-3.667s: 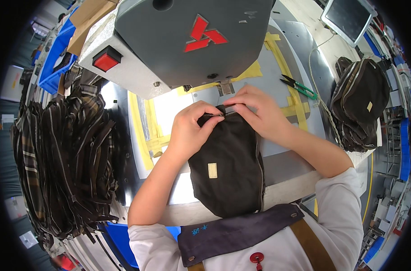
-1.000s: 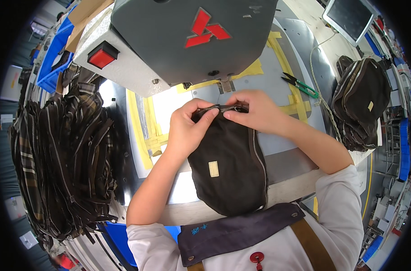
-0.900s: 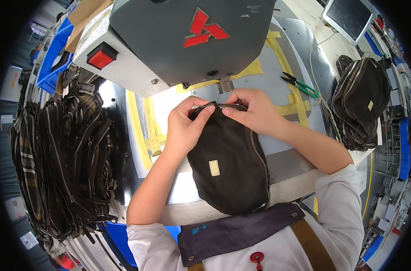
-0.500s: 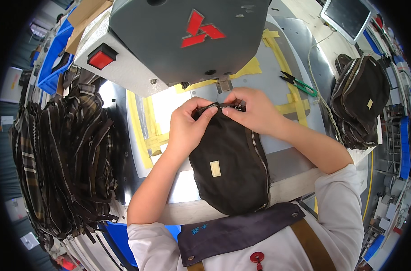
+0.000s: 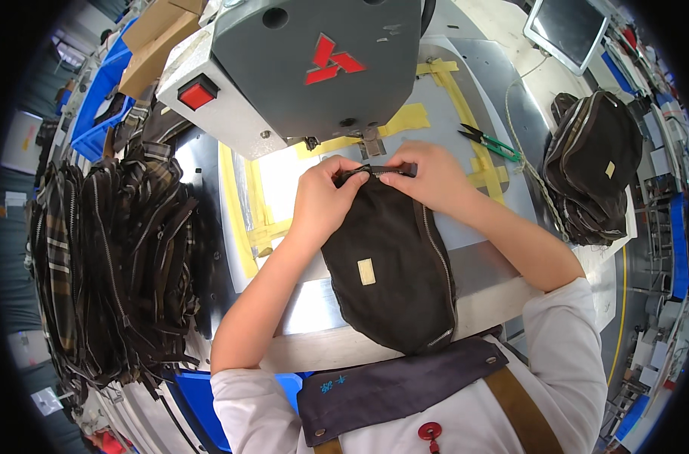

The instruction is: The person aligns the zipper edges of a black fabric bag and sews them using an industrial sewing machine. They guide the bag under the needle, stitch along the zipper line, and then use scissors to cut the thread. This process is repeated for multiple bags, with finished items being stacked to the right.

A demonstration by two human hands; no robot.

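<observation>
A dark fabric bag piece (image 5: 386, 265) with a small cream label (image 5: 366, 272) and a metal zipper down its right side hangs from both hands toward my lap. My left hand (image 5: 323, 195) pinches its top edge, thumb against the fabric. Just to the right, my right hand (image 5: 431, 178) grips the same edge by the zipper end. Between the fingertips a short stretch of zipper teeth shows. Both hands are just in front of the needle area (image 5: 372, 141) of a grey sewing machine (image 5: 322, 68); the piece's top edge is apart from it.
Stacked dark and plaid bag pieces (image 5: 106, 265) stand at the left. More finished-looking bags (image 5: 594, 166) are piled on the right. Green-handled thread snips (image 5: 492, 142) lie on the table beside yellow tape (image 5: 481, 163). A tablet screen (image 5: 567, 30) and blue bin (image 5: 95, 125) sit farther back.
The view has shifted slightly. My hands keep their pinch on the bag's top edge, and the edge now sits a little closer to the machine's needle area.
</observation>
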